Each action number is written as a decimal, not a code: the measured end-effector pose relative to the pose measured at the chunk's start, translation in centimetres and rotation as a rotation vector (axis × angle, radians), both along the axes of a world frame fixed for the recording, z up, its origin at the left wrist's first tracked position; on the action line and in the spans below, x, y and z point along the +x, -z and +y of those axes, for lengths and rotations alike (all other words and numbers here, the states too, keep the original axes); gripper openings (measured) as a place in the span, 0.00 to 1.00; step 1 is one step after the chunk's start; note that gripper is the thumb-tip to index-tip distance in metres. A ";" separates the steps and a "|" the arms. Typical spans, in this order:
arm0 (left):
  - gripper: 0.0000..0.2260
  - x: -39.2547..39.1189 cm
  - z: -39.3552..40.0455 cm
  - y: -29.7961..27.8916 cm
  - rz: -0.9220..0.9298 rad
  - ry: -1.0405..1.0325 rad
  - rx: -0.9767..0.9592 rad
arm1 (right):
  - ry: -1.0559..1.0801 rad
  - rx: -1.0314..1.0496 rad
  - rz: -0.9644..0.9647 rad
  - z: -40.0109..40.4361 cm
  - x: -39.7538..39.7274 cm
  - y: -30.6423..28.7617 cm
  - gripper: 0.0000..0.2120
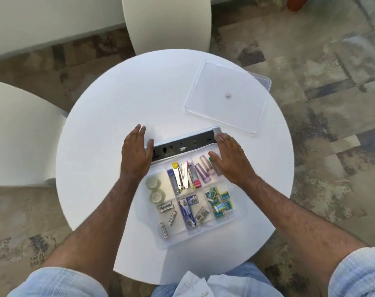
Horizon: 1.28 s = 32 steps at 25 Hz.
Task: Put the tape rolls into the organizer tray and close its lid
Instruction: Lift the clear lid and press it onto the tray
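Note:
The clear organizer tray (238, 215) sits on the near half of the round white table (118, 103). Two clear tape rolls (154, 189) lie in its left compartment. The other compartments hold nail clippers, small tubes, batteries and small packets. Its clear lid (225, 108) lies flat, apart from the tray, at the table's back right. A long black and grey hub (182, 145) lies along the tray's far rim. My left hand (135, 155) rests at its left end and my right hand (229, 159) at its right end. Both hands have their fingers stretched out.
One white chair (167, 22) stands behind the table and another (17, 133) to its left. The lid's far corner juts past the table edge. A patterned carpet surrounds the table. My lap and a white cloth (195, 284) are at the near edge.

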<state>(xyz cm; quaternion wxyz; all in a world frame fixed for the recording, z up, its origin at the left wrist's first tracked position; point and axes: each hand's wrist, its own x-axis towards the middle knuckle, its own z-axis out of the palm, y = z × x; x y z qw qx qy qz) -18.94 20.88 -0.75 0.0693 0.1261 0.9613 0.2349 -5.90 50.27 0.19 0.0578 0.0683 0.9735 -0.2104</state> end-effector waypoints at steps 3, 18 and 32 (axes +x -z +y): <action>0.24 -2.5 3.6 -0.1 0.003 0.127 -0.035 | 0.069 -0.028 0.017 2.2 -1.1 0.5 0.28; 0.34 -10.8 17.4 1.6 -0.375 0.189 -0.118 | 0.794 -0.320 0.041 12.2 -5.1 5.4 0.19; 0.25 -12.4 18.9 1.8 -0.412 -0.126 0.246 | 0.986 -0.439 -0.006 13.9 -6.9 5.4 0.26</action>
